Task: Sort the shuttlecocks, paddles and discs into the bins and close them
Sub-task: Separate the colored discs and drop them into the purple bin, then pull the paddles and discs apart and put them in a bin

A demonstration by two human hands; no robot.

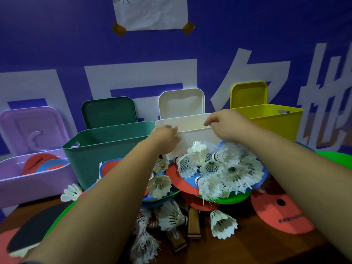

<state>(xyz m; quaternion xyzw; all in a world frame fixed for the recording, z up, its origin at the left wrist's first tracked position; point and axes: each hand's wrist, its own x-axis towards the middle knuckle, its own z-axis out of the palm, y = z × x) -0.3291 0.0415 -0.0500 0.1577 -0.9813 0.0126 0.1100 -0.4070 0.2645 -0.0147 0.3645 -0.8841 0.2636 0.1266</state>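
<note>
Four open bins stand in a row against the wall: purple (pixel 28 180), green (pixel 106 149), white (pixel 192 138) and yellow (pixel 274 121). My left hand (pixel 165 136) grips the white bin's near rim at its left corner. My right hand (pixel 226 122) holds the same rim at the right, fingers curled over the edge. In front lies a heap of white shuttlecocks (pixel 215 168) on red, blue and green discs (pixel 224 199). A black paddle (pixel 32 235) lies at the near left, and wooden paddle handles (pixel 193 223) poke from under the heap.
Each bin's lid leans on the blue wall behind it: purple (pixel 32 128), green (pixel 108 111), white (pixel 181 101), yellow (pixel 248 94). The purple bin holds red and blue discs (pixel 43 163). A red disc (pixel 280 212) lies at the right on the wooden table (pixel 266 248).
</note>
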